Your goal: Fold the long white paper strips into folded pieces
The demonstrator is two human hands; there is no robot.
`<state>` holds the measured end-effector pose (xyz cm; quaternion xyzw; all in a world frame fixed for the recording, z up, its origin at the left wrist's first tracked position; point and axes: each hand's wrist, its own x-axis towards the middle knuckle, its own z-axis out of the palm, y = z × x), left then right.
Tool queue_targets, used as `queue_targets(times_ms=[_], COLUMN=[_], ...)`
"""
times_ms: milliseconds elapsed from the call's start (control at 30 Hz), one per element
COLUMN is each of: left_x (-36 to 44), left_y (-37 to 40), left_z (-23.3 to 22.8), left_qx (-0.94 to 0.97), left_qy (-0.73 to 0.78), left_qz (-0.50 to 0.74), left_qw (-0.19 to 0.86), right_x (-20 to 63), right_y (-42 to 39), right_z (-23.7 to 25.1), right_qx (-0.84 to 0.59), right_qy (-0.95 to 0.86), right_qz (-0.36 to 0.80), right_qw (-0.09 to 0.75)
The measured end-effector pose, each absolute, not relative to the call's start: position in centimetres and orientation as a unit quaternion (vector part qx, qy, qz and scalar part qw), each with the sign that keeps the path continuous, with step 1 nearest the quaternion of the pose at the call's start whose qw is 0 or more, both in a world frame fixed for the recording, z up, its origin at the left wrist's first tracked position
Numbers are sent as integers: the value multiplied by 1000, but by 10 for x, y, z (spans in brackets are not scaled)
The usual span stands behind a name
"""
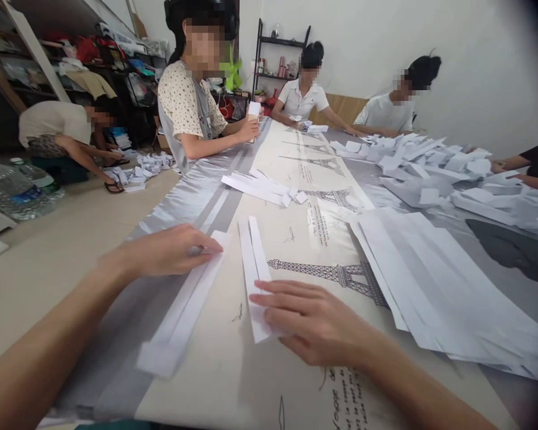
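Note:
My left hand point(174, 251) pinches the upper end of a long folded white paper strip point(186, 310), which slants down toward the near left edge of the table and is slightly blurred. A second folded paper strip point(250, 257) lies to the right of it on the tablecloth. Across its lower end rest the spread fingers of my right hand point(305, 316); nothing shows wrapped in them. Beside that hand, a fanned stack of white paper sheets point(439, 286) covers the right part of the table.
Several paper strips point(255, 186) lie farther up the printed tablecloth point(224, 358). A large heap of cut paper point(412, 155) fills the far right. People sit around the table; one person point(63, 131) crouches over paper pieces point(146, 167) on the floor at left, near plastic bottles point(18, 188).

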<state>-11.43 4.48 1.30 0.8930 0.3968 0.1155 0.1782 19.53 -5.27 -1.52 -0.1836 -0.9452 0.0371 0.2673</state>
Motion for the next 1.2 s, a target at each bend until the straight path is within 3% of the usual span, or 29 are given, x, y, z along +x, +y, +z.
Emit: queue_targets(times_ms=[67, 333, 567, 900, 1200], left_x=[-103, -46, -36, -28, -30], left_y=[42, 36, 40, 47, 47], left_z=[3, -32, -36, -31, -38], left_qx=[920, 914, 921, 918, 916], left_qy=[356, 375, 346, 353, 349], left_qz=[73, 151, 167, 123, 141], left_qw=[145, -40, -65, -136, -142], right_x=[187, 183, 189, 189, 183], right_y=[-56, -61, -61, -62, -63], right_z=[-23, -20, -13, -17, -18], right_qx=[-176, -179, -173, -157, -151], right_qy=[-955, -961, -960, -930, -913], right_qz=[35, 64, 101, 186, 291], right_qw=[238, 203, 194, 275, 242])
